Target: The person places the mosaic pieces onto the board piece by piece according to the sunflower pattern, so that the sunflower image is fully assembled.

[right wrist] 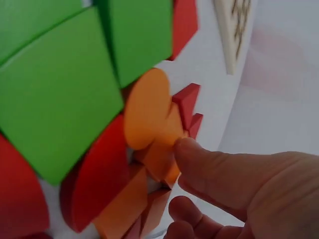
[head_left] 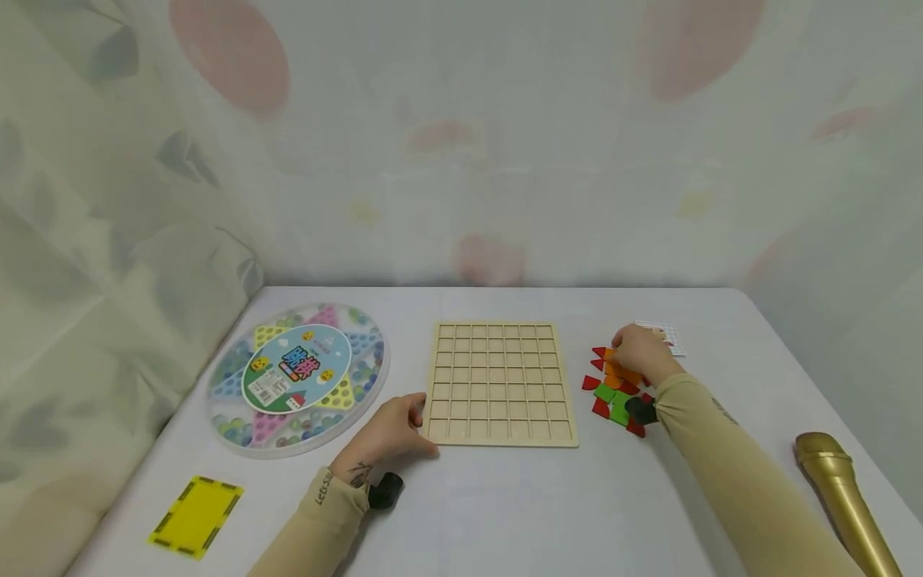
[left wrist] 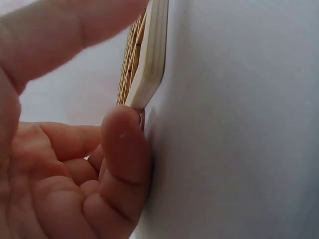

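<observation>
A square wooden grid board [head_left: 497,385] lies flat on the table. My left hand [head_left: 392,429] holds its near left corner, thumb at the front edge and fingers at the left side; in the left wrist view a curled fingertip [left wrist: 122,124] meets the corner. Right of the board is a pile of coloured blocks, with green blocks [right wrist: 55,94], red blocks [right wrist: 99,174] and orange blocks [right wrist: 147,112]. My right hand [head_left: 642,350] reaches over the pile's far side, thumb and forefinger pinching at the edge of an orange block. Its other fingers curl below the thumb.
Behind my right hand lies a printed card [head_left: 674,340]. To the left sits a round marble board game [head_left: 296,377], with a yellow rectangular frame piece [head_left: 196,517] nearer me. A gold microphone [head_left: 840,489] lies at the right edge. Curtains [head_left: 490,160] hang behind the table.
</observation>
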`<state>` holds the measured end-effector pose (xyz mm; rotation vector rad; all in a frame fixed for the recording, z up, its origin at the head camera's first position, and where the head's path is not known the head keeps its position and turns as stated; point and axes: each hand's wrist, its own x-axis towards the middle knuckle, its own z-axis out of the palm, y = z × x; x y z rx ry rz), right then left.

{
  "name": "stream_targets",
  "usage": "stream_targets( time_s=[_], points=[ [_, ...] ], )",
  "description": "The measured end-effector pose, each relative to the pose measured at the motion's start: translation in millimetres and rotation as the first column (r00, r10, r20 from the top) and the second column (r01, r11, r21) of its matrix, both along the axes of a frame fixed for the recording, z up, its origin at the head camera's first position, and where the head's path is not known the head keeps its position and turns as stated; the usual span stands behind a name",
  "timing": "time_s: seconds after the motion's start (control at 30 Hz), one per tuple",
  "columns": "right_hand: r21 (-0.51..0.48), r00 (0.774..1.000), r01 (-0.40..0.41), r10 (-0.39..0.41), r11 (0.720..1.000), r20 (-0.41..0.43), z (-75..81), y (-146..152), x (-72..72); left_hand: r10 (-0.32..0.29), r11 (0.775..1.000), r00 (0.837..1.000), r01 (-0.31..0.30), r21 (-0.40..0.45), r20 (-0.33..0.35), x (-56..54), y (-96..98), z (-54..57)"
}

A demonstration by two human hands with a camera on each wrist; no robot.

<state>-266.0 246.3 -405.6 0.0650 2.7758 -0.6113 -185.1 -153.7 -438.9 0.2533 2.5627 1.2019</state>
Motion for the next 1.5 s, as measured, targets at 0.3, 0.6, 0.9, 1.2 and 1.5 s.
stream_targets(
  time_s=[0.3,0.6,0.9,1.2,1.5],
  points=[
    [-0.016,1.000,-0.007,0.007,1.000,0.012,-4.2,0,-3.7,0.032,0.999,0.999,-0.032,0.000,-0.011,1.0,3.3,0.7],
    [-0.216,0.997,0.039,-0.051,0.976,-0.051,6.0,-5,-9.0,0.021,1.000,0.999,-0.022,-0.012,-0.047,0.7,4.8,0.3],
    [-0.704,0.970,0.222,-0.225,0.675,0.091,15.3,-78,-25.2,-0.001,1.000,0.999,0.000,-0.022,-0.047,1.0,5.5,-1.6],
    [-0.736,0.951,0.297,-0.255,0.608,0.174,-6.1,-144,-35.9,-0.003,1.000,0.999,0.002,-0.012,-0.040,0.2,5.1,-0.2],
    [-0.684,0.929,0.354,-0.324,0.638,0.178,-17.2,-164,-41.8,-0.010,1.000,1.000,0.011,0.021,-0.021,1.7,4.5,0.6]
  ],
)
